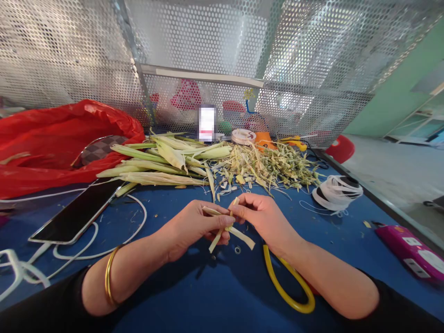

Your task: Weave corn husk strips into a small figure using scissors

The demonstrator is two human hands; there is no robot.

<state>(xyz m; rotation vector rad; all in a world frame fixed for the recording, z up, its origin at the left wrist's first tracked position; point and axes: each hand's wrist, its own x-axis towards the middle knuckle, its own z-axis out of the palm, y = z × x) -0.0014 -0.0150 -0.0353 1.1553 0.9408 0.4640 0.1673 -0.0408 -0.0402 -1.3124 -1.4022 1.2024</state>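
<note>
Pale corn husk strips (244, 238) cross each other between my two hands over the blue table. My left hand (203, 224) is closed on them, the thumb pressing near the crossing. With thumb and index finger, my right hand (260, 215) pinches the upper end of one upright strip. Some of the fingers on both hands are hidden behind the strips and palms. Just below lies a small ring (237, 249) on the table. Partly under my right forearm is a yellow loop-shaped handle (305, 305); the rest of that tool is hidden.
Long corn husks (163, 159) and a heap of husk scraps (277, 166) lie ahead. A red plastic bag (69, 134), a phone (78, 212) and white cables are at left. At right are a wound white cord (338, 194) and a magenta power strip (409, 252). Perforated metal panels (208, 41) stand behind.
</note>
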